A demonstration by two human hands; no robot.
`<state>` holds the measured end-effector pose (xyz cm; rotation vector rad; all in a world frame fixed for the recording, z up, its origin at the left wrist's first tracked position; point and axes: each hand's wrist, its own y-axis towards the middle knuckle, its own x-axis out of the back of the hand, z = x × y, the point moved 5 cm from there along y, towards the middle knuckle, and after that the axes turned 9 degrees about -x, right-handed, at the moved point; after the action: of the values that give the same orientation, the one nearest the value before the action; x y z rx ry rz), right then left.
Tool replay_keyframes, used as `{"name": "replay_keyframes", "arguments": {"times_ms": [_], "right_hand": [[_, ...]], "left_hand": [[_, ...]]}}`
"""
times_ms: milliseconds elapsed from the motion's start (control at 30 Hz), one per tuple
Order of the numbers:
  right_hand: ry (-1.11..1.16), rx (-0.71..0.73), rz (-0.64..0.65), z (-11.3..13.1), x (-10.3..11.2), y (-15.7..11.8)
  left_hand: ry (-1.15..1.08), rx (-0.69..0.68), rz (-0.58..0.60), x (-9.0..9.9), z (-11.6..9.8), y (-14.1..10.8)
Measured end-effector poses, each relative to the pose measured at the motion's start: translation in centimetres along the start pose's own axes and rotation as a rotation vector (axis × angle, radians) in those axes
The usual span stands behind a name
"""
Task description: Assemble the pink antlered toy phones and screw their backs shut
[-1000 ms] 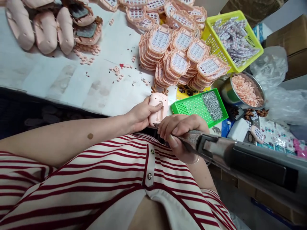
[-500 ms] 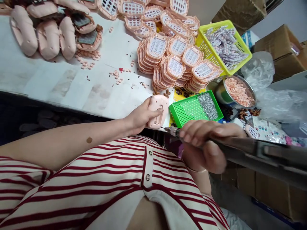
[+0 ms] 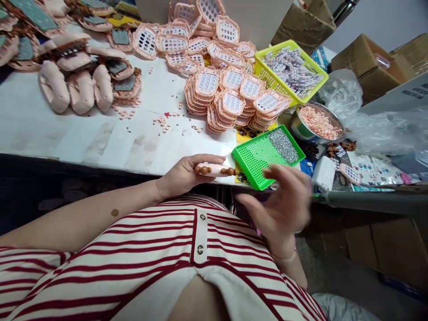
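Observation:
In my left hand (image 3: pixel 182 178) is a pink plastic toy casing (image 3: pixel 216 170), held edge-on at the table's front edge, its brown knobbed parts facing me. Fingers and thumb close around its left end. My right hand (image 3: pixel 281 203), smeared by motion, holds nothing; its thumb and fingers are spread apart, just in front of a green perforated tray (image 3: pixel 254 156). Small silvery screws (image 3: pixel 284 145) fill the tray's far right end. A long grey-green tool body (image 3: pixel 368 203), seemingly the screwdriver, lies to the right of that hand, apart from it.
Stacks of pink keypad shells (image 3: pixel 230 102) stand behind the tray. A yellow basket (image 3: pixel 287 96) of printed pieces and a metal bowl (image 3: pixel 296 127) of small pink parts are at right. Pink casings (image 3: pixel 82 91) lie at left, loose bits (image 3: pixel 163 120) mid-table. Cardboard boxes (image 3: pixel 374 69) stand far right.
My right hand has let go of the screwdriver and opened, and the tool is now farther right. The casing has turned from its screw-hole face to edge-on. The view has shifted slightly.

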<state>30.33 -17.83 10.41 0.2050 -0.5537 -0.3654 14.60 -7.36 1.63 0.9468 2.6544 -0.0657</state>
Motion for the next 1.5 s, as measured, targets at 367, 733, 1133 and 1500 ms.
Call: {"name": "replay_keyframes", "arguments": {"times_ms": [367, 733, 1133, 1500], "right_hand": [[0.557, -0.190, 0.092, -8.6, -7.2, 3.4], [0.358, -0.063, 0.291, -4.9, -8.9, 3.9], [0.354, -0.119, 0.793, -3.1, -18.6, 6.5], [0.131, -0.239, 0.847, -4.3, -20.4, 6.8]], "left_hand": [[0.617, -0.254, -0.120, 4.0, -2.7, -1.5], [0.529, -0.034, 0.088, 5.2, -2.6, -1.3], [0.250, 0.129, -0.371, 15.5, -4.4, -9.2], [0.793, 0.082, -0.935, 31.8, -10.0, -8.2]]}}
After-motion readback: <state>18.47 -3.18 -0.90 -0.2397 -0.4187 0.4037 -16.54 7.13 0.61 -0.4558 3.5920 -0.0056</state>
